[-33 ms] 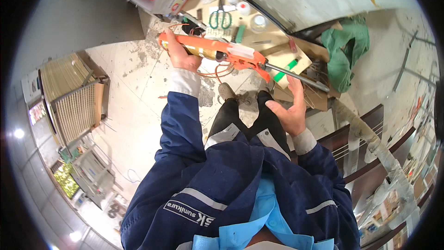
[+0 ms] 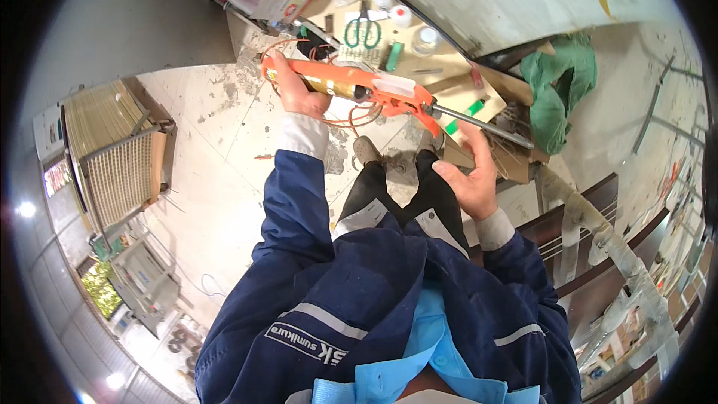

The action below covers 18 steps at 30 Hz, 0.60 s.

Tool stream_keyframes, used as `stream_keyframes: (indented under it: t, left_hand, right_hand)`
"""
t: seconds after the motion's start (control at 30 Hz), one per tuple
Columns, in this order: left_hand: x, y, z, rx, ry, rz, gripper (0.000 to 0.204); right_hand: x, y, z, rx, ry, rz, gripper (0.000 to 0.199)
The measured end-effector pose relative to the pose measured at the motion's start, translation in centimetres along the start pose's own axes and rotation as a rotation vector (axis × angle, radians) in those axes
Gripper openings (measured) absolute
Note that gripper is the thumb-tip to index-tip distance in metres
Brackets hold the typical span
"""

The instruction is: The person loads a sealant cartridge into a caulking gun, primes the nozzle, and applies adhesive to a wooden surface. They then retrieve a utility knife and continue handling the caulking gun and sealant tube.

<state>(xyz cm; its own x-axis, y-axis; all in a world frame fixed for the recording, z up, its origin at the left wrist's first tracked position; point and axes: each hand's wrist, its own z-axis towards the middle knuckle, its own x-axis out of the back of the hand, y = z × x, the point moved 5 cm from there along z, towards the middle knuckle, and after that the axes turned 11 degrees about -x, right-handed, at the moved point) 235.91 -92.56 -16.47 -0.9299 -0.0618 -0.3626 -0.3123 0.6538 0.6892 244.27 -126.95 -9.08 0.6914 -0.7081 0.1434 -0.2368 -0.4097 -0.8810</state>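
Note:
An orange caulking gun (image 2: 394, 87) with a gold cartridge (image 2: 327, 87) in its cradle lies slantwise across the space before me. Its grey plunger rod (image 2: 486, 129) points to the right and slightly toward me. My left hand (image 2: 303, 97) is wrapped round the cradle and cartridge near their left end. Below the rod, my right hand (image 2: 476, 185) has its thumb and fingers apart and holds nothing. Its fingertips reach close to the rod; whether they touch it I cannot tell. The orange trigger handle hangs down between the two hands.
Beyond the gun, a bench (image 2: 449, 60) carries green-handled scissors (image 2: 363, 32), small bottles, a jar (image 2: 425, 40) and a green marker-like stick (image 2: 465, 115). Green cloth (image 2: 557, 93) hangs at right. Orange cord (image 2: 355, 118) loops behind the gun. Stacked panels (image 2: 120, 164) stand left; dark slats (image 2: 557, 236) lie right.
The view has shifted slightly, moving the bench things and the caulking gun a little right and down in the picture. My left hand keeps its hold; my right hand stays nearly in place.

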Motion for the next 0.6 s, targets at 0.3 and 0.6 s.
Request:
stream_keyframes:
  t: [0.3, 0.6]
  left_hand:
    - [13.4, 9.4, 2.6, 0.047, 0.032, -0.130, 0.077]
    - [24.1, 16.5, 2.7, -0.173, -0.097, -0.537, 0.060]
  right_hand:
    - [-12.6, -13.3, -3.8, 0.570, 0.252, -0.970, 0.045]
    - [-27.8, -9.9, -4.4, -0.314, -0.811, -0.176, 0.025]
